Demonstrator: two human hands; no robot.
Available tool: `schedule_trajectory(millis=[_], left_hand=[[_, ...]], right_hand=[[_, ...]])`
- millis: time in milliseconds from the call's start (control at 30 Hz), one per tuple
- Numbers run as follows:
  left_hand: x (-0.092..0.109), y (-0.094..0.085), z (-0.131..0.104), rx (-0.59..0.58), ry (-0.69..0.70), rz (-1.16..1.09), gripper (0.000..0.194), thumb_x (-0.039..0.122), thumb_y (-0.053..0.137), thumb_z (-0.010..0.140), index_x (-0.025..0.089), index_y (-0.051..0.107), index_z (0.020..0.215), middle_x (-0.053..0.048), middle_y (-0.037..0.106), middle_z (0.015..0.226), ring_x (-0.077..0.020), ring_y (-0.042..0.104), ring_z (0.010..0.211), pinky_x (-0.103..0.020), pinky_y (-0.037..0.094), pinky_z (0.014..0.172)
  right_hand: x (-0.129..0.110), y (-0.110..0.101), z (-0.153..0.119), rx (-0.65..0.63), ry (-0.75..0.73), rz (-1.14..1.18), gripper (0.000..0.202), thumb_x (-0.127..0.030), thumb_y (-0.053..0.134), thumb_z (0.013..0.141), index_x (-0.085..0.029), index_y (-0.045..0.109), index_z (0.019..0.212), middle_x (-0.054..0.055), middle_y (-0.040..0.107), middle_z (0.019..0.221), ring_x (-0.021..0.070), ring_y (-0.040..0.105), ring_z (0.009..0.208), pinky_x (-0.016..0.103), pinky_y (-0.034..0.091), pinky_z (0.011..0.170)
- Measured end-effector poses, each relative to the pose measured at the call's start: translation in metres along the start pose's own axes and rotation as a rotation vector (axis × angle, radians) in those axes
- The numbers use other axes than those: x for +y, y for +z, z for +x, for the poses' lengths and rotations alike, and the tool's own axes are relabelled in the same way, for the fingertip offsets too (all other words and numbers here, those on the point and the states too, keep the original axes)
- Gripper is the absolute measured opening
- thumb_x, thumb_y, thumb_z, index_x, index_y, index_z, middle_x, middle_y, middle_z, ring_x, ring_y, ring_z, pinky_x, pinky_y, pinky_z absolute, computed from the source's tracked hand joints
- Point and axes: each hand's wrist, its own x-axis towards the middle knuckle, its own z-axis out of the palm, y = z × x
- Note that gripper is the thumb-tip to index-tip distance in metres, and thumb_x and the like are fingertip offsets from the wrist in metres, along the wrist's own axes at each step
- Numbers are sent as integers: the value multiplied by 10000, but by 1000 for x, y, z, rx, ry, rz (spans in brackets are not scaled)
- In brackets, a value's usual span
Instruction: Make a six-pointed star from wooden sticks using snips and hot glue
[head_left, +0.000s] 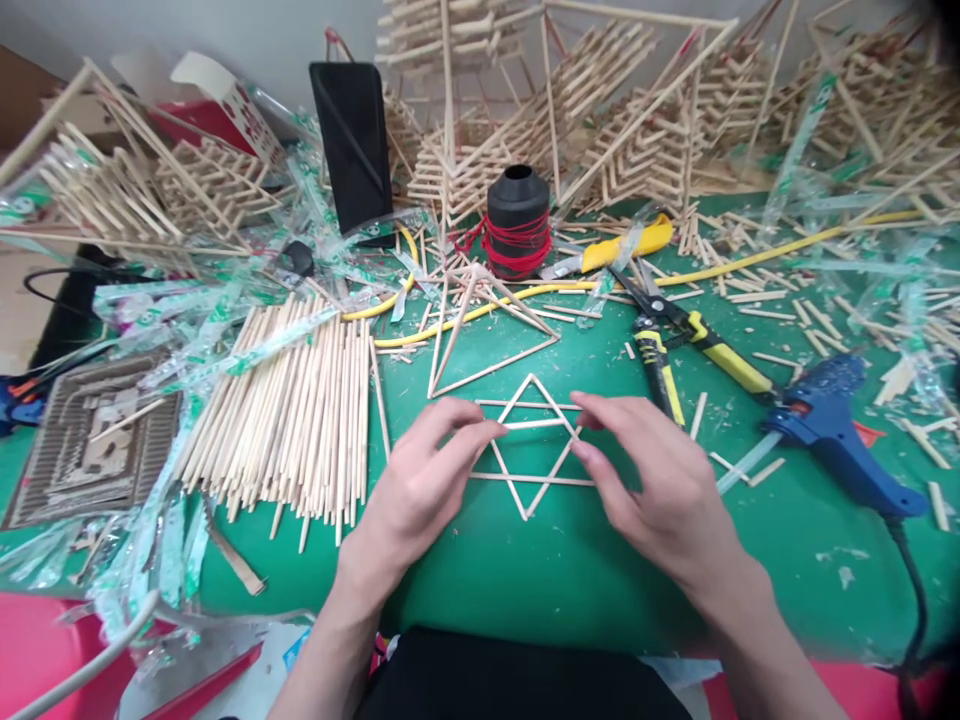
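A star-shaped frame of thin wooden sticks [551, 482] lies on the green table [480, 580] between my hands. One more short stick [534, 425] spans its upper part. My left hand [431, 475] pinches that stick's left end between thumb and forefinger. At the star's right side, my right hand [649, 470] has thumb and forefinger closing around the stick's right end near a corner of the frame. Just behind stands a small triangular stick frame [495, 368]. Left of my left hand lies a row of long loose sticks [292, 420].
A blue glue gun [847, 430] lies at the right, with yellow-black pliers [720, 355] nearer the middle. Behind are a black cone with red thread [517, 225], a yellow cutter [626, 245], a phone [352, 150] and stacked stick structures [637, 140]. Cardboard [97, 440] sits left.
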Motion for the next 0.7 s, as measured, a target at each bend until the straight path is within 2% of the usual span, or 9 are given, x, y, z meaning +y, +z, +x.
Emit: schedule_trajectory(millis=[100, 167, 233, 300, 333, 400, 500, 600, 700], left_hand=[[6, 7, 10, -2, 20, -75, 303, -14, 528, 970, 188, 651, 1158, -69, 667, 1083, -148, 671, 1001, -244, 555, 847], [8, 9, 15, 2, 14, -54, 269, 8, 536, 976, 185, 649, 1144, -69, 681, 1057, -152, 671, 972, -265, 567, 855], [11, 12, 17, 20, 4, 45, 237, 29, 526, 985, 172, 647, 1131, -82, 701, 1039, -170, 678, 981, -343, 573, 942], [18, 15, 17, 28, 19, 147, 252, 28, 491, 988, 143, 644, 1153, -116, 725, 1095, -196, 684, 1079, -439, 520, 1088], [23, 18, 15, 4, 33, 177, 276, 28, 476, 988, 127, 639, 1187, -137, 728, 1164, -207, 675, 1156, -465, 472, 1154], [33, 23, 12, -114, 59, 193, 329, 71, 474, 999, 99, 614, 1295, -155, 682, 1351, -227, 605, 1328, -457, 404, 1227], [41, 33, 8, -298, 64, 251, 424, 213, 479, 1039, 104, 543, 1444, -109, 532, 1563, -270, 479, 1471, -481, 361, 1260], [40, 39, 7, -361, 52, 294, 474, 274, 452, 1059, 107, 491, 1500, -83, 458, 1620, -268, 441, 1499, -497, 354, 1263], [38, 41, 9, -373, 42, 320, 478, 304, 426, 1071, 113, 492, 1504, -80, 455, 1621, -268, 438, 1502, -511, 366, 1253]], right_hand=[[0, 5, 3, 14, -18, 76, 206, -46, 649, 912, -144, 672, 1092, 66, 703, 923, 161, 659, 838, 289, 530, 763], [4, 5, 4, 17, 1, 83, 187, -26, 652, 904, -163, 671, 1030, 46, 689, 894, 145, 648, 816, 272, 524, 748], [9, 4, 4, -10, 24, 64, 181, -35, 642, 914, -173, 661, 1030, 45, 686, 905, 149, 648, 829, 280, 525, 753], [14, 5, 2, -40, 48, 17, 154, -63, 623, 937, -180, 654, 1032, 46, 682, 905, 157, 649, 828, 295, 525, 746], [16, 7, 2, -49, 53, -8, 140, -77, 613, 947, -180, 652, 1034, 48, 682, 903, 162, 650, 825, 301, 526, 741], [19, 9, 0, -62, 42, -62, 124, -95, 597, 962, -176, 648, 1042, 61, 691, 915, 175, 659, 833, 311, 528, 747], [22, 11, -1, -77, 9, -159, 115, -108, 593, 971, -171, 647, 1050, 78, 709, 942, 192, 670, 859, 321, 526, 769], [24, 12, -2, -88, 11, -219, 98, -118, 605, 968, -166, 651, 1040, 74, 714, 938, 199, 673, 856, 323, 521, 767], [26, 11, -2, -99, 29, -222, 108, -121, 601, 968, -152, 645, 1062, 77, 714, 939, 206, 677, 854, 328, 522, 766]])
